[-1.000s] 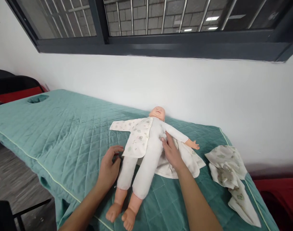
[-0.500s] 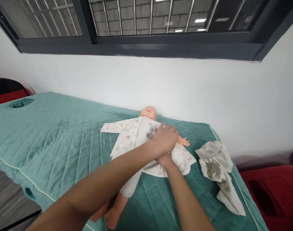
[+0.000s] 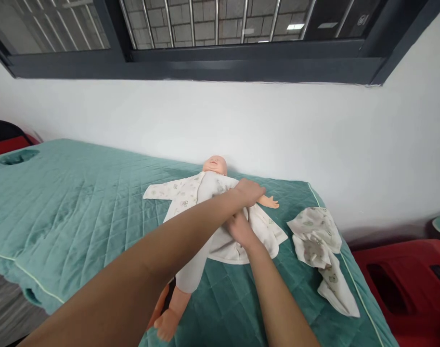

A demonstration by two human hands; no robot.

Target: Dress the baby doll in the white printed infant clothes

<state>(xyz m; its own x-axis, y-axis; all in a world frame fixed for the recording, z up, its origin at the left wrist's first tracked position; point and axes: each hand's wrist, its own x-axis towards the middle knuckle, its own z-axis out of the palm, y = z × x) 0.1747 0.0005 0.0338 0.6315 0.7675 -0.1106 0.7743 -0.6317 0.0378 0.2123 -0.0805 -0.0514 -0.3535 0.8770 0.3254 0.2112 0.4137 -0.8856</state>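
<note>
A baby doll (image 3: pixel 214 165) lies on its back on the green quilted cover, its head towards the wall. It wears a white bodysuit (image 3: pixel 191 274), and a white printed baby jacket (image 3: pixel 184 198) is spread around it, one sleeve stretched to the left. My left hand (image 3: pixel 252 192) reaches across the chest and is closed around the doll's upper arm; the doll's bare forearm (image 3: pixel 269 201) sticks out beyond it. Below, my right hand (image 3: pixel 239 227) is closed at the jacket's right side, its fingertips partly hidden by my left wrist.
Crumpled printed baby cloth (image 3: pixel 320 255) lies right of the doll. The quilted bed (image 3: pixel 86 202) has an oval hole (image 3: pixel 19 156) at its left end. White wall (image 3: pixel 259 130) and a dark window frame (image 3: pixel 205 65) are behind. A red plastic object (image 3: pixel 404 284) stands at the right.
My left hand has shifted from over the doll's chest side onto its upper arm, with the fingers curled more. My right hand has moved slightly left. The view has shifted a little.
</note>
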